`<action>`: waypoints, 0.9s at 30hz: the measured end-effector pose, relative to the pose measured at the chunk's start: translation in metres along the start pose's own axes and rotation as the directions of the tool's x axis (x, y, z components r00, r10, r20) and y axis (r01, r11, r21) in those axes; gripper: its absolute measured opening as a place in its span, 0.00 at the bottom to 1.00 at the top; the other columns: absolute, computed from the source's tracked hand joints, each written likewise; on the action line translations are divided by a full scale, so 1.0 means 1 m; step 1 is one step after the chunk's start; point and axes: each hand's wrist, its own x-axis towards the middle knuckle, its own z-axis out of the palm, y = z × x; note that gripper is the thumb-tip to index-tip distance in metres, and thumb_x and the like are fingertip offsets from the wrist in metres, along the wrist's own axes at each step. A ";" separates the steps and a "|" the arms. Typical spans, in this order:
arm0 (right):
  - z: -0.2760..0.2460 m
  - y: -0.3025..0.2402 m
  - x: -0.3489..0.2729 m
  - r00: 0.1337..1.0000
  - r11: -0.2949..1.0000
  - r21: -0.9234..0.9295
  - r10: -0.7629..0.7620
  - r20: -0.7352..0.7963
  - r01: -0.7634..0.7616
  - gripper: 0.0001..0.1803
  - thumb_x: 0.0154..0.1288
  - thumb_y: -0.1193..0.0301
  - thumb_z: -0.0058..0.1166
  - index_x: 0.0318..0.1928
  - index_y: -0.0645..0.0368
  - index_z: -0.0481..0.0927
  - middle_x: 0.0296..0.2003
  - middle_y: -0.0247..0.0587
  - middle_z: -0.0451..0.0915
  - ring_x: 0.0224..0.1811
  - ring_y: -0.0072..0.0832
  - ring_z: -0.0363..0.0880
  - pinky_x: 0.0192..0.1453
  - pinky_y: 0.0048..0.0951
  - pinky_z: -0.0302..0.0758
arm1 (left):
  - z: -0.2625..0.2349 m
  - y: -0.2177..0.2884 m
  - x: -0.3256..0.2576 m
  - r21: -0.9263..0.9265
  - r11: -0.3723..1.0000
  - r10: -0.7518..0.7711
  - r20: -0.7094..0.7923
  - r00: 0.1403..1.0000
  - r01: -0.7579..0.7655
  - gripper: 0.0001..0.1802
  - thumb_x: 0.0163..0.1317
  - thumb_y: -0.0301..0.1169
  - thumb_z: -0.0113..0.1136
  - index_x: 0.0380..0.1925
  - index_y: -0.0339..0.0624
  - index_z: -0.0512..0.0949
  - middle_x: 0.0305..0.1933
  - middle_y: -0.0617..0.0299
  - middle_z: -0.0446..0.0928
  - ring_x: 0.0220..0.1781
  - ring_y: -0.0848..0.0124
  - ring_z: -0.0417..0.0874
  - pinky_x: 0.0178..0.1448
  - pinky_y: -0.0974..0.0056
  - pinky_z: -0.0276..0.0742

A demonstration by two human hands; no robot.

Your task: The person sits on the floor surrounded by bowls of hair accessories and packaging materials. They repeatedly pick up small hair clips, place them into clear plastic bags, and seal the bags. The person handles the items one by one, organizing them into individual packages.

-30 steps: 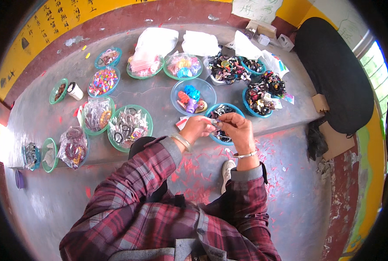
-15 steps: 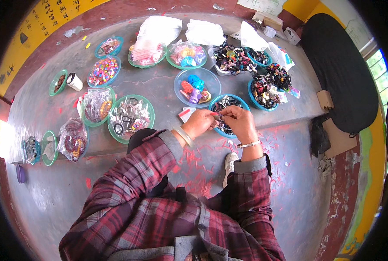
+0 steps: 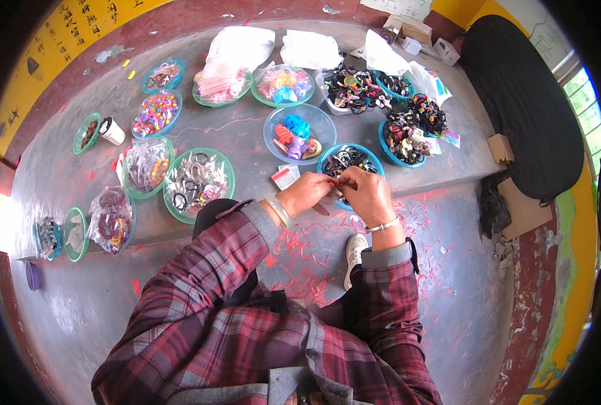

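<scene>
My left hand [image 3: 306, 193] and my right hand [image 3: 369, 197] meet fingertip to fingertip over the near rim of a blue bowl [image 3: 381, 167]. Both are closed in a pinch. Whatever lies between the fingers is small, dark and mostly hidden, so I cannot name it. Black hair ties [image 3: 344, 159] fill that bowl. Close to my left hand, a small red and white packet [image 3: 285, 177] lies on the grey ledge. Beyond the hands sits a wide clear-blue bowl [image 3: 270, 143] holding orange, blue and purple pieces [image 3: 296, 131].
Further bowls of hair ties [image 3: 408, 143], bagged items [image 3: 145, 165], bright beads [image 3: 155, 113] and pink strips [image 3: 223, 84] spread over the ledge [image 3: 246, 169]. White bags [image 3: 310, 50] lie behind. Red scraps [image 3: 300, 263] litter the floor, and a black oblong cushion-like object [image 3: 523, 108] stands at right.
Both hands have come slightly lower and the fingertips are closer together. The bowls appear shifted a little to the left and upward as the view moved.
</scene>
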 end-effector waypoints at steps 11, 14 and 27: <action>0.007 0.019 0.003 0.936 0.938 0.042 -0.346 0.070 0.344 0.06 0.42 0.77 0.52 0.25 0.57 0.80 0.29 0.40 0.76 0.35 0.39 0.73 0.43 0.33 0.70 | -0.003 -0.007 0.000 -0.172 0.985 0.045 0.108 0.993 -0.026 0.17 0.63 0.37 0.40 0.44 0.37 0.71 0.37 0.60 0.74 0.41 0.68 0.77 0.40 0.62 0.79; 0.005 0.016 0.005 0.924 0.923 0.049 -0.380 -0.032 0.381 0.09 0.42 0.79 0.52 0.28 0.59 0.80 0.34 0.39 0.76 0.38 0.36 0.73 0.47 0.31 0.69 | -0.003 -0.005 -0.002 -0.262 0.965 0.003 0.052 0.999 0.011 0.18 0.64 0.38 0.40 0.46 0.38 0.70 0.39 0.59 0.74 0.41 0.68 0.77 0.40 0.63 0.79; 0.000 0.020 0.004 0.927 0.582 0.729 0.308 0.213 -0.361 0.14 0.53 0.72 0.58 0.39 0.67 0.77 0.32 0.35 0.78 0.33 0.18 0.73 0.38 0.18 0.70 | -0.003 0.009 -0.007 -0.382 0.912 0.169 0.010 0.986 -0.152 0.21 0.66 0.37 0.34 0.52 0.36 0.65 0.51 0.57 0.70 0.48 0.69 0.75 0.45 0.65 0.75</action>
